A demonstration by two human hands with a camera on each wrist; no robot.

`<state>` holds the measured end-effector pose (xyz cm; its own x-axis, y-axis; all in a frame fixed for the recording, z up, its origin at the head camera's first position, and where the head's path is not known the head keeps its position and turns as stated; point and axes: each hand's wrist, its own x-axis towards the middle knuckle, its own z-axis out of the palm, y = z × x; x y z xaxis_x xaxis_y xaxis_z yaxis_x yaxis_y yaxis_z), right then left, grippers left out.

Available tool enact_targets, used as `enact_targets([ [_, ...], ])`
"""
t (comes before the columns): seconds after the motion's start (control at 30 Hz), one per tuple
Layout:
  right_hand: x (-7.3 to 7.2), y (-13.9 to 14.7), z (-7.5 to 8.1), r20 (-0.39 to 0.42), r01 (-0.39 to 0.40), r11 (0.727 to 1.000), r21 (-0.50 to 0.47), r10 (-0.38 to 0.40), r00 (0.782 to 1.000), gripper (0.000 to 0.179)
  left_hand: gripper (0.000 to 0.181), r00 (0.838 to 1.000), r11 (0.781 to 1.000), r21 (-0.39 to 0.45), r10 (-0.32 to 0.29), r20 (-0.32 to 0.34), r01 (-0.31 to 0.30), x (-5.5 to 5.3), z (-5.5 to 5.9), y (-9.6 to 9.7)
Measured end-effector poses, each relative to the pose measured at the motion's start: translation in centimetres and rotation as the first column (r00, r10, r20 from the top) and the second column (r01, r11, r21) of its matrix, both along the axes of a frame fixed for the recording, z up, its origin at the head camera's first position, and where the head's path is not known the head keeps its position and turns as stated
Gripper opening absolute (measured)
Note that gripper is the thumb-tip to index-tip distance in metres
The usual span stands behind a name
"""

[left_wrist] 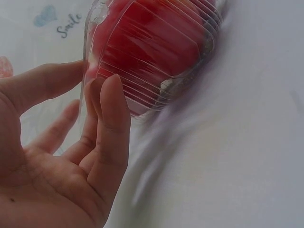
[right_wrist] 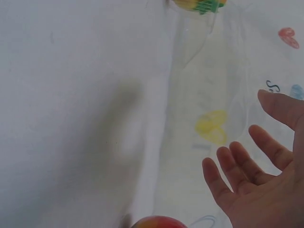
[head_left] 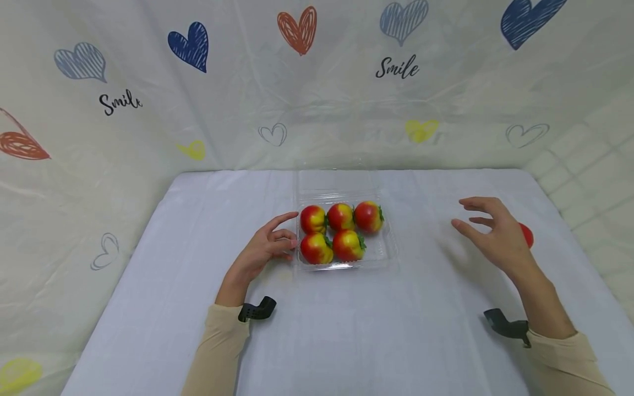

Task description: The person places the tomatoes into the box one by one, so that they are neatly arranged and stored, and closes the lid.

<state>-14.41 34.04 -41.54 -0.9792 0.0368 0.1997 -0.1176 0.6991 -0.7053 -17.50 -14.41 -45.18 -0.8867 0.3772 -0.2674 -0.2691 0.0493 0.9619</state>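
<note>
A clear plastic box (head_left: 381,250) lies on the table with its lid folded back. Inside are several round red-and-yellow fruits (head_left: 348,245) with green leafy tops, three in the back row and two in front. My left hand (head_left: 260,250) is at the box's left side, fingers spread along its edge. In the left wrist view, the fingertips (left_wrist: 114,88) lie right at the ribbed wall. On the right, my right hand (head_left: 500,239) hovers above the table with loosely bent fingers and nothing in them. One more red fruit (head_left: 528,235) lies beyond it, partly hidden by the hand.
A white cloth covers the table (head_left: 346,330). Behind it hangs a pale curtain (head_left: 337,82) printed with hearts and "Smile". The box's transparent lid (head_left: 337,179) reaches toward the table's back edge. Each wrist wears a black camera mount (head_left: 257,309).
</note>
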Motion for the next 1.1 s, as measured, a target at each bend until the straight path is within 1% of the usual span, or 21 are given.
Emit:
enact_targets([
  [0.23,0.2,0.3,-0.1,-0.015,-0.001,1.000,-0.019,0.001,1.000,0.053,0.063,1.000,1.000,0.001,-0.003,-0.005,0.003,0.1,0.0,0.0],
  [0.37,0.3,0.5,-0.1,-0.038,-0.004,0.998,-0.057,0.001,0.999,0.051,0.063,1.000,1.000,0.000,-0.007,-0.004,0.007,0.1,0.0,0.0],
  [0.43,0.4,0.8,-0.1,-0.037,0.015,0.999,-0.046,-0.016,0.999,0.051,0.063,1.000,1.000,-0.001,-0.008,-0.005,0.008,0.2,0.0,0.0],
  [0.53,0.5,1.2,0.1,-0.020,0.051,0.999,0.001,-0.051,0.998,0.052,0.063,1.000,1.000,-0.002,-0.011,-0.010,0.011,0.2,0.1,0.0],
  [0.6,0.6,1.5,0.2,0.004,0.079,0.996,0.049,-0.079,0.997,0.054,0.063,1.000,1.000,-0.001,-0.009,-0.010,0.009,0.1,0.2,0.0],
  [0.67,0.6,1.9,0.2,0.018,0.092,0.994,0.061,-0.094,0.995,0.055,0.064,1.000,1.000,-0.003,-0.011,-0.012,0.011,0.1,0.2,0.0],
  [0.77,0.7,2.4,0.3,0.028,0.104,0.993,0.059,-0.106,0.994,0.055,0.064,1.000,1.000,-0.007,-0.012,-0.012,0.012,0.1,0.1,0.1],
  [0.93,0.9,3.1,0.4,0.022,0.105,0.994,0.030,-0.106,0.994,0.056,0.064,1.000,1.000,-0.005,-0.010,-0.014,0.010,0.0,0.0,0.1],
  [1.1,1.2,3.6,0.6,0.048,0.116,0.993,0.030,-0.117,0.992,0.058,0.064,1.000,1.000,-0.006,-0.008,-0.011,0.008,0.1,0.1,0.1],
])
